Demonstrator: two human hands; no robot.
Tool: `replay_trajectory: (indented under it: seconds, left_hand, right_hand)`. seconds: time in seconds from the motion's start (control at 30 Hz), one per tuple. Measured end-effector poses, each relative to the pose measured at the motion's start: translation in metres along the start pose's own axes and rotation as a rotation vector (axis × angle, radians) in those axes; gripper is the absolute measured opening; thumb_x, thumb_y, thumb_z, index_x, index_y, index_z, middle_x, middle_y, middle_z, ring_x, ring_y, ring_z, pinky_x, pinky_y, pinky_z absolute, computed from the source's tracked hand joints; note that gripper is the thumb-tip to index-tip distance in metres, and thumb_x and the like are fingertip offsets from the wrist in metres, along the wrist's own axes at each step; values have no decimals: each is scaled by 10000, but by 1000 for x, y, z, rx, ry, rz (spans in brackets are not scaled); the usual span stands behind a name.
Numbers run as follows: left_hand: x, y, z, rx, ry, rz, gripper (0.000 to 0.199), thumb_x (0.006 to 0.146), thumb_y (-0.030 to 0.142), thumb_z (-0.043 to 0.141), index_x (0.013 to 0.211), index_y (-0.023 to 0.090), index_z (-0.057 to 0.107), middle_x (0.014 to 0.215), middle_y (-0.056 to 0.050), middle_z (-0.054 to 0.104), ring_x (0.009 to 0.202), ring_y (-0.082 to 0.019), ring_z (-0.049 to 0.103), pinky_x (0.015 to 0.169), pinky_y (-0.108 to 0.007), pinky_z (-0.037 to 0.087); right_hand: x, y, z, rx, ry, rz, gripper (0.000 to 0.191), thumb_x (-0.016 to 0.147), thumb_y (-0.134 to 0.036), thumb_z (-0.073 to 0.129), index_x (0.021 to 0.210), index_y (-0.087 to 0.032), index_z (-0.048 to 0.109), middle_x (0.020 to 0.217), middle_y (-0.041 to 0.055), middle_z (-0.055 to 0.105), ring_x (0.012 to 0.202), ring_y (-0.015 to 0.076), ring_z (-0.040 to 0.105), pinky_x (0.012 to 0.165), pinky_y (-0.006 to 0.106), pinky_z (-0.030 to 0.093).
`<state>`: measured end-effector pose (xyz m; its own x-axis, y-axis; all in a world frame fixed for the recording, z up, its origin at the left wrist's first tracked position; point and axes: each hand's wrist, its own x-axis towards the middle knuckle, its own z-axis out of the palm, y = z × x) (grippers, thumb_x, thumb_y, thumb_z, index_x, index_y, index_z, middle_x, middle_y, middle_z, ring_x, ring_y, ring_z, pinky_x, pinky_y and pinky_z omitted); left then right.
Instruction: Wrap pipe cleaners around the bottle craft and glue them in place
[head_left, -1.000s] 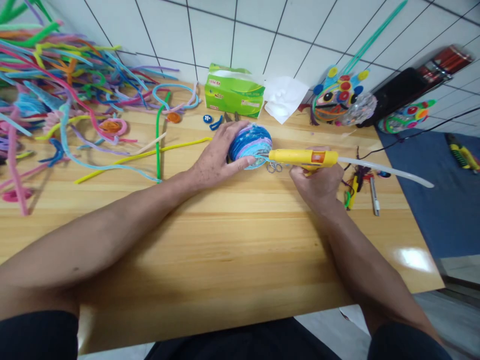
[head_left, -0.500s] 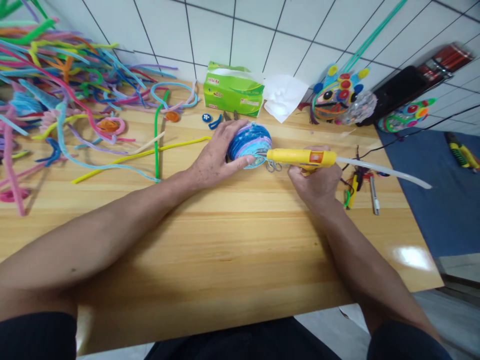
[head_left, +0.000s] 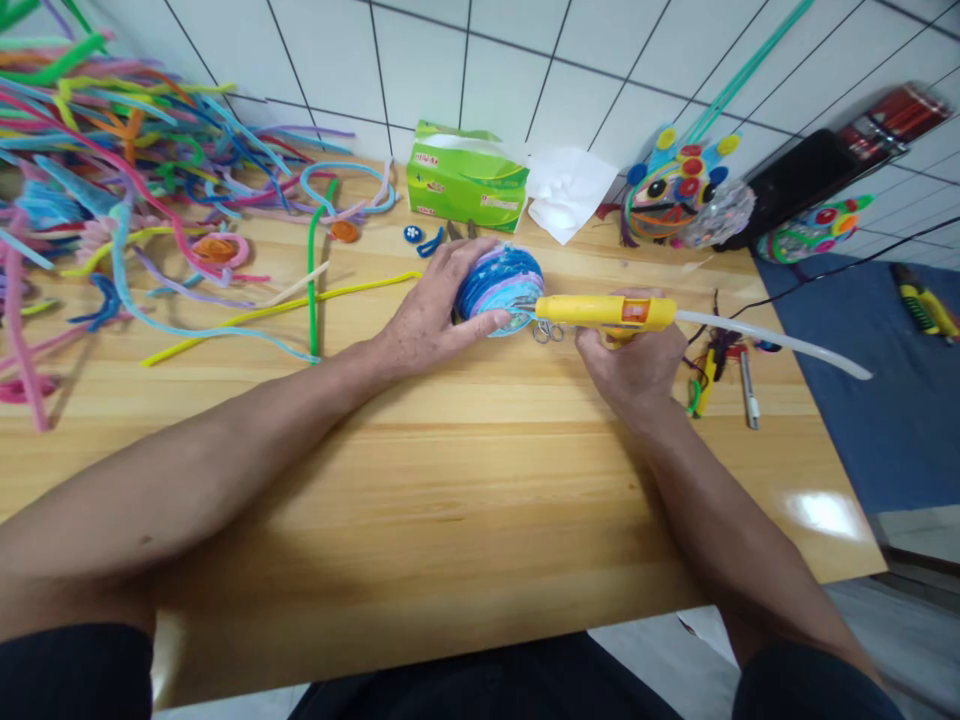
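Observation:
A round object wrapped in blue, purple and light-blue strands [head_left: 504, 283] rests on the wooden table [head_left: 450, 480]. My left hand [head_left: 439, 315] is wrapped round its left side, with the thumb along its near edge. In my right hand [head_left: 636, 362] is a yellow glue gun [head_left: 585, 311], its nozzle at the right side of the round object. A long white glue stick [head_left: 787, 340] sticks out of the gun's back. Scissor handles [head_left: 548, 331] show just under the nozzle.
Colourful pipe cleaners [head_left: 150, 180] pile up at the left. Behind stand a green tissue pack [head_left: 469, 185], crumpled white tissue [head_left: 568, 195] and decorated figures [head_left: 675, 190]. A black-and-red bottle [head_left: 817, 170] leans at the back right, near a cable, pliers and a cutter [head_left: 750, 392].
The glue gun and its glue stick have shifted very slightly to the right. My left hand and the round object look unmoved.

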<state>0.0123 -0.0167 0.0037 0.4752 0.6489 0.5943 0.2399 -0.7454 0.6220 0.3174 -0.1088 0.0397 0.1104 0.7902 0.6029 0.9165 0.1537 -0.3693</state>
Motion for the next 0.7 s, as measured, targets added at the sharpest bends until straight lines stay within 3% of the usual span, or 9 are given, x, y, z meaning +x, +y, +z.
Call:
replay_trajectory:
  seconds: [0.43, 0.7]
  left_hand:
    - [1, 1, 1, -21, 15, -13, 1002, 1053, 993, 720, 1789, 332, 563, 1803, -202, 661, 1710, -489, 604, 1483, -769, 495]
    - [0, -2, 1, -20, 9, 5, 991, 1068, 969, 724, 1811, 336, 546, 1824, -200, 645, 1720, -482, 605, 1498, -742, 488]
  right_hand:
    - [-1, 4, 0, -130, -29, 15, 298, 794, -285, 730, 1088, -322, 694, 1078, 104, 869, 1017, 357, 859, 961, 531, 765]
    - [0, 5, 0, -88, 22, -12, 321, 765, -321, 709, 1086, -299, 705, 1007, 108, 857, 899, 347, 850, 871, 518, 750]
